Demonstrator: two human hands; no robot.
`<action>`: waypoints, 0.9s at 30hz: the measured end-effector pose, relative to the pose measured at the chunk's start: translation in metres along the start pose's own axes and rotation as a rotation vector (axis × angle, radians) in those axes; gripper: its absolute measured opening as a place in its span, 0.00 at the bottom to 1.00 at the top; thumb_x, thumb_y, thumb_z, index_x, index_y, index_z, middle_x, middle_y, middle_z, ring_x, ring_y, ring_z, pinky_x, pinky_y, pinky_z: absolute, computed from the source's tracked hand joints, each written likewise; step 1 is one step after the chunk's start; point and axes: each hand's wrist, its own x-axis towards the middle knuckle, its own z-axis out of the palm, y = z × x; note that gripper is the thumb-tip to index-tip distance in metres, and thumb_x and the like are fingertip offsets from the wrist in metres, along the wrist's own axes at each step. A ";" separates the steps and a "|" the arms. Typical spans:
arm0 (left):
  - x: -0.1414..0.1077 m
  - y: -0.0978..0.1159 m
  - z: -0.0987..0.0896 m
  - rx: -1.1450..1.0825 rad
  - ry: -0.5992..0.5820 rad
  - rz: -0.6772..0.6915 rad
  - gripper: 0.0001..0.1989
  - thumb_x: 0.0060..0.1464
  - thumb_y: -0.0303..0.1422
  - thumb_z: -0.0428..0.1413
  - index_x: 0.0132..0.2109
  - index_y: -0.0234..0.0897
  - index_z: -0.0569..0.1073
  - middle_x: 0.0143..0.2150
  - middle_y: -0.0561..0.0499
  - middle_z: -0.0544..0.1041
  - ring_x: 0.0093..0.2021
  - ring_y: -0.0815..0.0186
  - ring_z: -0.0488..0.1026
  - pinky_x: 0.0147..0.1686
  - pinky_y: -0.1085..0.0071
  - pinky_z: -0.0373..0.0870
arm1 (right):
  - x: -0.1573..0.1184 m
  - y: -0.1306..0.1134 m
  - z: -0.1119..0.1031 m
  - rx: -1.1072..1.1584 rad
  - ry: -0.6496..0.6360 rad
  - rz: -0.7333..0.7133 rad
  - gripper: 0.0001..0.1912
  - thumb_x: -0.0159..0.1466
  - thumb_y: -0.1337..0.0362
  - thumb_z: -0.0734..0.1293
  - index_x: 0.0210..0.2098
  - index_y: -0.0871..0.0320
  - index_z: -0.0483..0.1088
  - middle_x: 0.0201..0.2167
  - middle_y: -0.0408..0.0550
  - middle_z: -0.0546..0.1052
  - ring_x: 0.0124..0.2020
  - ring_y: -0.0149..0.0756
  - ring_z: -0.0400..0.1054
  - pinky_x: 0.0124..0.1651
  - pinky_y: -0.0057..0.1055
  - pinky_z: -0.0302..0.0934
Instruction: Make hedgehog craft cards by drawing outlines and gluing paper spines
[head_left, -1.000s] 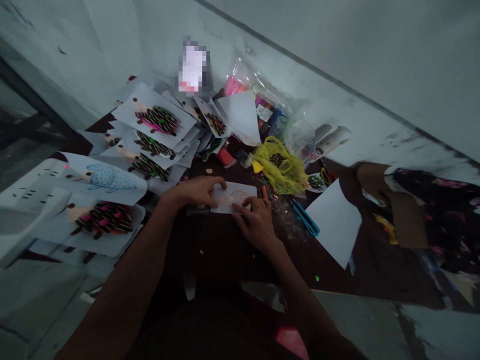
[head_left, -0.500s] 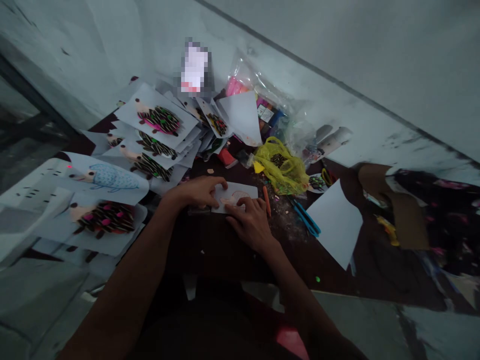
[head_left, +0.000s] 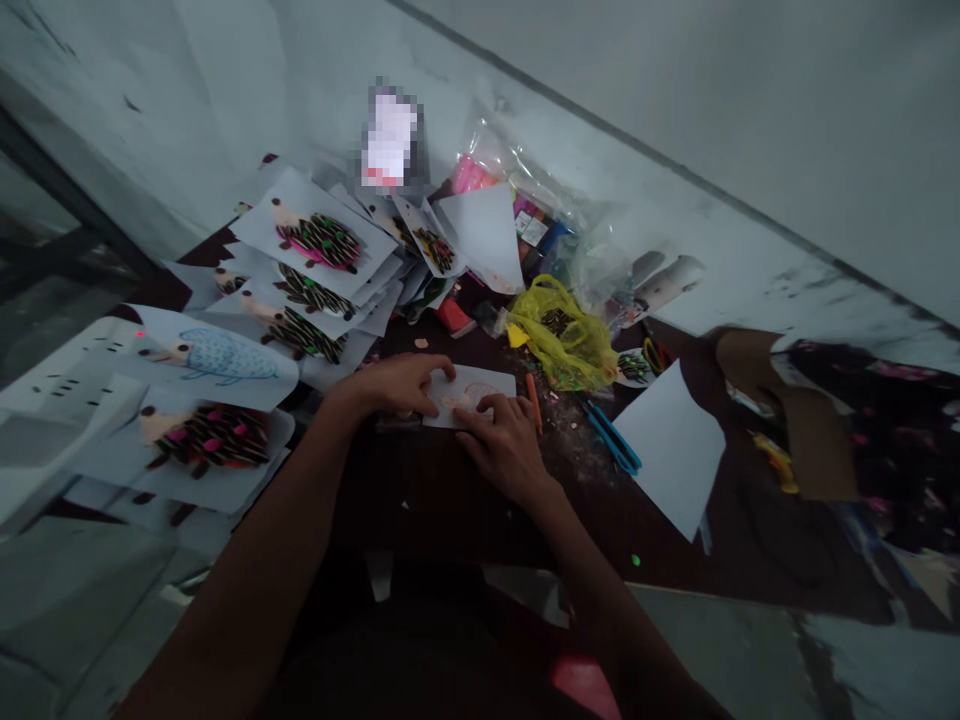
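Note:
A small white sheet with a faint orange outline drawing lies on the dark table in front of me. My left hand rests at its left side, with the index finger and thumb spread apart over the paper's edge. Fingers outstretched, my right hand touches the lower part of the drawing with its fingertips. What lies under those fingertips is too small to make out. Just right of the paper is an orange stick, and beyond it lie blue-handled scissors.
Stacked hedgehog pictures and a blue hedgehog drawing cover the left side. Behind the paper sit a yellow plastic bag and a clear bag of coloured clay. A blank sheet lies right. A blurred phone leans against the wall.
My right hand's fingers have shifted very slightly on the drawing. My left hand and the things around have stayed in place.

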 end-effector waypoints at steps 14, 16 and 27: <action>0.000 -0.001 0.000 -0.008 -0.011 -0.011 0.31 0.42 0.36 0.59 0.57 0.42 0.67 0.33 0.55 0.72 0.26 0.67 0.69 0.25 0.74 0.63 | -0.003 0.000 -0.002 -0.031 -0.019 -0.004 0.17 0.70 0.53 0.62 0.55 0.48 0.74 0.47 0.51 0.72 0.45 0.41 0.63 0.55 0.42 0.48; 0.001 -0.002 0.000 -0.012 -0.003 -0.010 0.31 0.42 0.36 0.59 0.57 0.42 0.67 0.32 0.55 0.72 0.26 0.67 0.69 0.25 0.74 0.63 | -0.003 0.001 -0.001 -0.044 -0.010 -0.004 0.16 0.71 0.54 0.62 0.54 0.47 0.74 0.46 0.50 0.72 0.45 0.41 0.62 0.55 0.42 0.48; 0.001 -0.002 0.001 -0.022 -0.021 -0.009 0.31 0.43 0.34 0.59 0.57 0.41 0.67 0.29 0.57 0.70 0.24 0.68 0.68 0.22 0.75 0.61 | -0.006 0.003 0.002 -0.045 0.036 0.005 0.15 0.71 0.54 0.62 0.51 0.48 0.76 0.44 0.49 0.73 0.42 0.40 0.63 0.54 0.42 0.50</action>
